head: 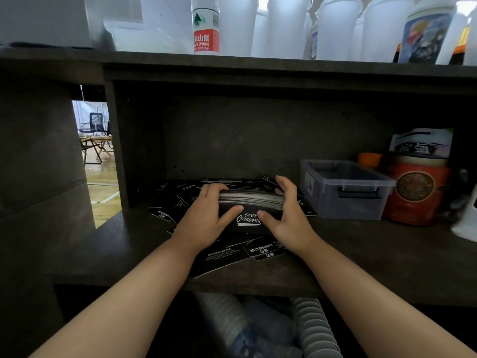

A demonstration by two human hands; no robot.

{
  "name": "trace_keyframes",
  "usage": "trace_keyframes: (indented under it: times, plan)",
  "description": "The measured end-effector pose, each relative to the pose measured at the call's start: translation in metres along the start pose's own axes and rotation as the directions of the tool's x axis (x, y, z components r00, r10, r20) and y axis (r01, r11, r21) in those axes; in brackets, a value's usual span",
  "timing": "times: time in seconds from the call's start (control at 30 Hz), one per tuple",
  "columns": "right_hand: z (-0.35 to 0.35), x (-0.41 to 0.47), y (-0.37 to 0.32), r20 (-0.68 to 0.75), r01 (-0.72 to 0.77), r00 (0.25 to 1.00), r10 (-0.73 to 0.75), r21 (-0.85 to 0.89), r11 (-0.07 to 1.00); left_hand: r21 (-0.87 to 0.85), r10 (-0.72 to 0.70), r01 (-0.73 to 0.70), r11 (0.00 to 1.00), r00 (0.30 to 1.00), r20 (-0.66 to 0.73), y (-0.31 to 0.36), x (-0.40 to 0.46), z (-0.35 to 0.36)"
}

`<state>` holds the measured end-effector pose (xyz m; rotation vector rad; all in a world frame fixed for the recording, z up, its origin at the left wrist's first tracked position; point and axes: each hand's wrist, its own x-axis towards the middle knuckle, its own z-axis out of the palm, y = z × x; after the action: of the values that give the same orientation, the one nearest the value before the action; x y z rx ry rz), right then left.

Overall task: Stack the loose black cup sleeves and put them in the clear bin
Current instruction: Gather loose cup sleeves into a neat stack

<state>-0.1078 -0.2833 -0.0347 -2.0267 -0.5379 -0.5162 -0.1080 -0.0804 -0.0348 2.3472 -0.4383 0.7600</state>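
Stack of black cup sleeves (249, 202) squeezed between both hands, edges being squared, judging by grip. Left hand (204, 215) clamped on left end, right hand (286, 215) on right end, thumbs pressed on front face. Loose sleeves (222, 257) scattered on tabletop (116, 254) beneath. Clear bin (346, 188) seen just right, lid off, nothing seen inside. Red canister (415, 192) tucked beside bin.

Single head-worn view, forward and down, close over the shelf (103, 254).
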Motion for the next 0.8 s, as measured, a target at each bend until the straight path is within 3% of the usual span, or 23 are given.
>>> trace_keyframes:
  times: [0.27,0.43,0.6,0.8]
  plan:
    - [0.003,0.001,0.001,0.001,0.033,0.999,-0.034,-0.162,0.986,-0.046,-0.035,0.036,0.998,0.999,0.014,-0.005,0.001,0.002]
    - [0.001,-0.001,0.000,-0.004,0.063,0.998,-0.064,-0.164,0.985,-0.072,-0.044,0.046,0.996,0.999,0.031,-0.006,0.001,0.000]
    - [0.000,-0.001,-0.001,0.004,0.042,0.999,-0.042,-0.185,0.982,-0.249,-0.063,0.073,0.966,0.997,0.048,-0.007,0.001,-0.001]
    - [0.002,-0.002,-0.001,0.016,0.036,0.999,-0.033,-0.173,0.984,-0.492,-0.219,0.274,0.826,0.961,0.167,-0.010,0.007,0.002]
